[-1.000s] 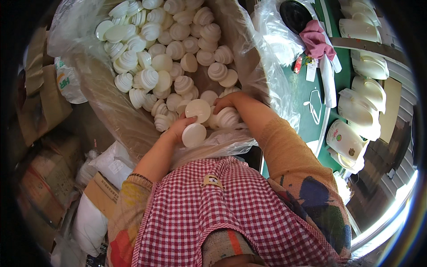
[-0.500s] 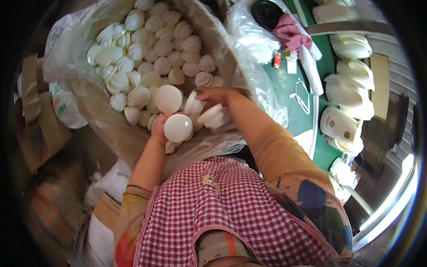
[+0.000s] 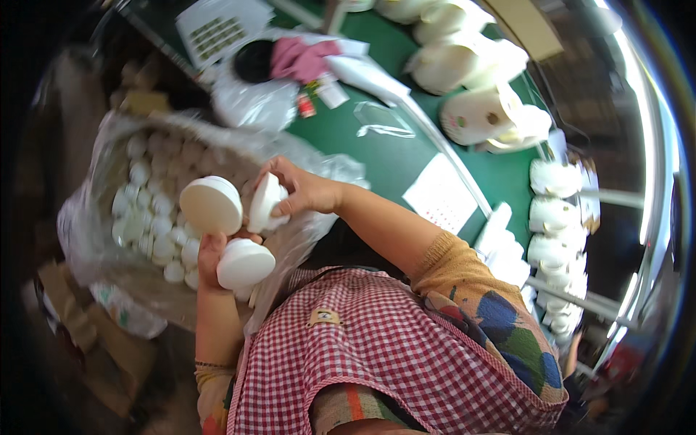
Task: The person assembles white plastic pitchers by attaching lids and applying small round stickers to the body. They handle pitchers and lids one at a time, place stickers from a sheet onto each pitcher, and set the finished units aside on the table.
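Note:
Over a plastic-lined carton, my left hand (image 3: 210, 255) is closed on white round lids. One large lid (image 3: 210, 206) stands above its fingers, and another lid (image 3: 246, 264) rests by the palm, its smooth disc facing me. Just to the right, my right hand (image 3: 299, 190) pinches a third white lid (image 3: 265, 203) by its edge, tilted on its side. Its disc is close to the lids in my left hand. Below and behind them, many similar stepped white lids (image 3: 148, 217) fill the carton. The left fingers are partly hidden by the lids.
Beyond the plastic liner (image 3: 319, 161) stands a green table (image 3: 362, 163) with a pink cloth (image 3: 304, 59), a black round object (image 3: 254, 61), a small red item (image 3: 306, 106) and a printed white sheet (image 3: 444, 194). White rounded housings (image 3: 482, 116) line its right side. Cardboard (image 3: 69, 297) lies lower left.
The view has swung right, showing more of the green table. Both hands have lifted away from the pile with lids in them, and the right hand has turned its lid on edge.

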The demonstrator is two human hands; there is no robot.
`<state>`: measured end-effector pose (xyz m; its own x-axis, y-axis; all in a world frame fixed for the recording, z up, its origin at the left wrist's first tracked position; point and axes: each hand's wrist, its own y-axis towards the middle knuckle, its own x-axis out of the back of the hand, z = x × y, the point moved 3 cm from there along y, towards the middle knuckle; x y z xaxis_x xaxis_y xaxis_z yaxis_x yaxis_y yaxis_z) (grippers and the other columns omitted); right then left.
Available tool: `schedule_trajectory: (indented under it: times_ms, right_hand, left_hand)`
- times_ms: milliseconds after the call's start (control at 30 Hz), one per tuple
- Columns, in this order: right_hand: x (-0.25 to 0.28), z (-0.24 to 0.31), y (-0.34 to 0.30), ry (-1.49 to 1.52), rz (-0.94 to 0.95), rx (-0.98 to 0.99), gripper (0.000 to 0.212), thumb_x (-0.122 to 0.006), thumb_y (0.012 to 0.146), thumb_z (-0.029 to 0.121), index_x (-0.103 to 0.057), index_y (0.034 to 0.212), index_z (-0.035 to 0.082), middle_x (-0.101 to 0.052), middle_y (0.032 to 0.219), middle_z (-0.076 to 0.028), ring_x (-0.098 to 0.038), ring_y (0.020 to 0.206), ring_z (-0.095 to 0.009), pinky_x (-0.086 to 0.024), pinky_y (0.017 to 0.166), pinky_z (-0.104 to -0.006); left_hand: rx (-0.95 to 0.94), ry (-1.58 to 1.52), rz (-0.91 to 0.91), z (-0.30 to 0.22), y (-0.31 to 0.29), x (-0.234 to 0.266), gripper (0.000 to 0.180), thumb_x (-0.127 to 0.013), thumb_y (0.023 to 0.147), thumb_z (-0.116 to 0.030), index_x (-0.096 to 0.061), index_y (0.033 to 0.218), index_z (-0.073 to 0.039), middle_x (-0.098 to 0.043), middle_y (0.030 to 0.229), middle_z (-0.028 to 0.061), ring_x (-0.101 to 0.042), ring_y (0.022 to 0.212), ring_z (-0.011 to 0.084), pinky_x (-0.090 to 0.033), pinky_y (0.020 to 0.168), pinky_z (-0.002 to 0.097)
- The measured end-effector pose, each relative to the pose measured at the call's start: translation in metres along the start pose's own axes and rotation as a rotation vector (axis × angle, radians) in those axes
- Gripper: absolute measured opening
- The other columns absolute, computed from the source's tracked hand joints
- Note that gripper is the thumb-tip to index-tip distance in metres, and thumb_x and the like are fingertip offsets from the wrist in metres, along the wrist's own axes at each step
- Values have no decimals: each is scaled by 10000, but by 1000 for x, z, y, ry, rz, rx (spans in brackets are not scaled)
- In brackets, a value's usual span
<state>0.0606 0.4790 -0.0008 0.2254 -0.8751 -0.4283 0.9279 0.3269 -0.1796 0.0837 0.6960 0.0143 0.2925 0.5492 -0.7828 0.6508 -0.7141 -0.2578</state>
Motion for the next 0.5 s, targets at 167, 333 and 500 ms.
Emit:
schedule_trajectory:
  times_ms: [167,333,500]
  right_hand:
    - [91,91,-173,-309,-454,284,810,-778,620,129,-372,1319,96,-520,1193,-93,-526,1091,-230,-467,927,-352]
    - [221,180,-360,-262,-1215,698,627,-773,643,79,-490,1202,100,-548,1134,-71,-534,1101,-211,-494,921,-376]
    - [343,211,-470,-1275,-1816,697,471,-784,675,200,-577,1075,62,-519,1161,-152,-531,1057,-312,-461,912,-376]
  left_hand:
    - [238,177,111,68,65,-113,424,-604,916,-184,-465,1279,-14,-602,1106,163,-659,830,303,-579,657,453]
    - [363,513,368,144,156,-249,408,-547,908,-82,-438,1295,-18,-612,1083,161,-658,850,262,-565,689,405]
    - [415,741,464,226,255,-385,396,-560,919,-172,-466,1276,-30,-640,1030,136,-656,871,215,-553,710,358]
